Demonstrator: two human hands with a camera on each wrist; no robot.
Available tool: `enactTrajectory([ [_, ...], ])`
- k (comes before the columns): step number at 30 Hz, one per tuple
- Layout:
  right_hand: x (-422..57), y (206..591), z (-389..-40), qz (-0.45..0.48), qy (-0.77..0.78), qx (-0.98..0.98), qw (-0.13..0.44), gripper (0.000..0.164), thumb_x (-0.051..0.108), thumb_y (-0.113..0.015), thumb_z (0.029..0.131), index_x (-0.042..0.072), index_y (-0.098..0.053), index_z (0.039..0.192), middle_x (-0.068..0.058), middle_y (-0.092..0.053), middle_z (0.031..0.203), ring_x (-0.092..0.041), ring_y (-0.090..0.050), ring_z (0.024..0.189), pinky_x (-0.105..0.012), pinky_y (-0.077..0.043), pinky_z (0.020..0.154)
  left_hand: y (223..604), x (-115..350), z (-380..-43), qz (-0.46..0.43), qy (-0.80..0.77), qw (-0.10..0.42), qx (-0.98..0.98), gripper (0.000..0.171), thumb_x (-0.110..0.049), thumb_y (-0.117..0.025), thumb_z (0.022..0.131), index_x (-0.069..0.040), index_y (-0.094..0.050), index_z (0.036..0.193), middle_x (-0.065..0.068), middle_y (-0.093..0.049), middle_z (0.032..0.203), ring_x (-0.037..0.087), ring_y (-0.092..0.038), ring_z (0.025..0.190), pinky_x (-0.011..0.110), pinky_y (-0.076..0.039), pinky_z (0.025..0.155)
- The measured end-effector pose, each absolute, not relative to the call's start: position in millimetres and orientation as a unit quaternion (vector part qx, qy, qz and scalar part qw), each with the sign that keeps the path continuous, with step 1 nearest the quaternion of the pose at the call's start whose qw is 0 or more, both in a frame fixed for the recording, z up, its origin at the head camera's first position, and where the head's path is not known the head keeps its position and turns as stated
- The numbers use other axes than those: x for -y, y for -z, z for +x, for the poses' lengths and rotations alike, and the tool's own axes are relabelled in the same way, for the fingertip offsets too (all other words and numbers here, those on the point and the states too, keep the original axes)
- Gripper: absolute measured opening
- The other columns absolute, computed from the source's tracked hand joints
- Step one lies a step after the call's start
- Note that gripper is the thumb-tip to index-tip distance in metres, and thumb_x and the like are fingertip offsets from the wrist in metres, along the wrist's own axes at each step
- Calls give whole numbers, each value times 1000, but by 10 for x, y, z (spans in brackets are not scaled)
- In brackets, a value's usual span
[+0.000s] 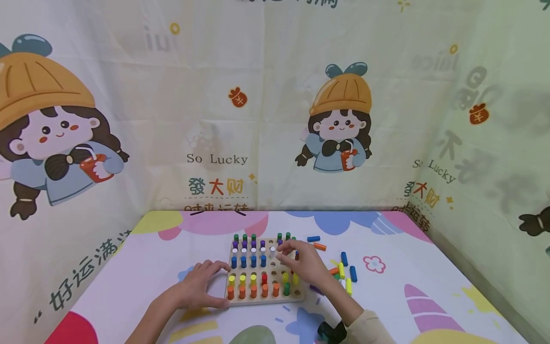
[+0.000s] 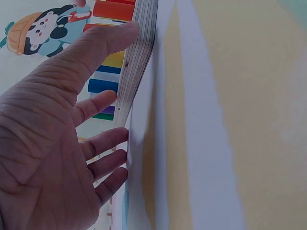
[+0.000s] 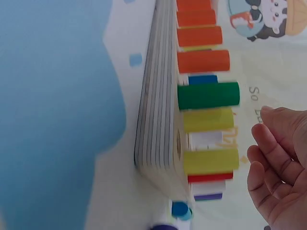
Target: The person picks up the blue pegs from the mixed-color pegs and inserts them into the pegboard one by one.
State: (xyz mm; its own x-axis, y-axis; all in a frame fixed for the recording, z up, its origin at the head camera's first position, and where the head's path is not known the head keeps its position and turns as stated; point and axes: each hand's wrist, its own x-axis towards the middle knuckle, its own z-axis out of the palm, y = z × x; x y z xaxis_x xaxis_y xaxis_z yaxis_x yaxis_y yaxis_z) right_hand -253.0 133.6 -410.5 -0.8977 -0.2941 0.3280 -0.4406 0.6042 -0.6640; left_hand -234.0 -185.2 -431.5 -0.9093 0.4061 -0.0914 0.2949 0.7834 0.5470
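A wooden pegboard (image 1: 283, 298) stands before me with rows of coloured pegs in its holes. My left hand (image 1: 199, 284) is spread at its left side, the thumb at the near corner and a fingertip at the edge. The left wrist view shows this thumb tip against the layered board edge (image 2: 139, 52). My right hand (image 1: 307, 263) hovers over the board's right half, fingers bent, fingertips beside a white peg (image 1: 272, 251). In the right wrist view the right hand (image 3: 283, 167) shows nothing between its fingers, right of a green peg (image 3: 208, 96) and yellow pegs (image 3: 211, 161).
Loose pegs lie right of the board: blue pegs (image 1: 353, 274), yellow pegs (image 1: 348, 286), an orange peg (image 1: 320, 247) and others partly behind my right hand. A black object (image 1: 331, 330) sits by my right wrist. Printed cloth walls (image 1: 279, 191) rise behind the table.
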Motion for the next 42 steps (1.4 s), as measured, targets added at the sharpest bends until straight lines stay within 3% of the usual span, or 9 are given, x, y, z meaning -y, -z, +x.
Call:
enactTrajectory([
  [8,-1507,4110,-2526,189,-398,892,103,10,22,-74,96,15,-72,103,10,-70,91,-19,-61,81,-24,-48,67,4321,1866,-2345,183,-276,103,-938,70,-50,-90,72,-33,-53,129,5,-53,128,32,-46,117,70,-39,99],
  [15,-1612,4108,-2579,177,-382,900,112,12,14,-74,94,11,-72,106,7,-71,94,-15,-62,89,-25,-49,71,4322,1876,-2344,183,-281,99,-937,70,-51,-90,72,-32,-53,128,5,-53,129,33,-46,117,71,-39,98],
  [20,-1686,4148,-2618,167,-368,908,112,12,7,-74,92,9,-72,103,2,-72,95,-22,-65,94,-27,-48,70,4316,1876,-2342,184,-280,99,-937,70,-52,-90,72,-32,-53,129,5,-53,129,33,-46,117,71,-39,98],
  [30,-1719,4209,-2657,129,-347,926,79,20,6,-78,87,7,-71,106,-3,-71,100,-25,-66,100,-49,-55,90,4305,1870,-2337,177,-275,96,-940,71,-52,-91,70,-32,-53,128,5,-53,129,34,-47,118,71,-39,99],
  [42,-1710,4256,-2713,122,-314,941,45,29,10,-81,86,6,-70,112,-7,-71,108,-28,-66,105,-50,-54,95,4300,1871,-2340,179,-276,96,-939,72,-51,-90,71,-31,-54,129,4,-53,128,33,-46,118,71,-39,99],
])
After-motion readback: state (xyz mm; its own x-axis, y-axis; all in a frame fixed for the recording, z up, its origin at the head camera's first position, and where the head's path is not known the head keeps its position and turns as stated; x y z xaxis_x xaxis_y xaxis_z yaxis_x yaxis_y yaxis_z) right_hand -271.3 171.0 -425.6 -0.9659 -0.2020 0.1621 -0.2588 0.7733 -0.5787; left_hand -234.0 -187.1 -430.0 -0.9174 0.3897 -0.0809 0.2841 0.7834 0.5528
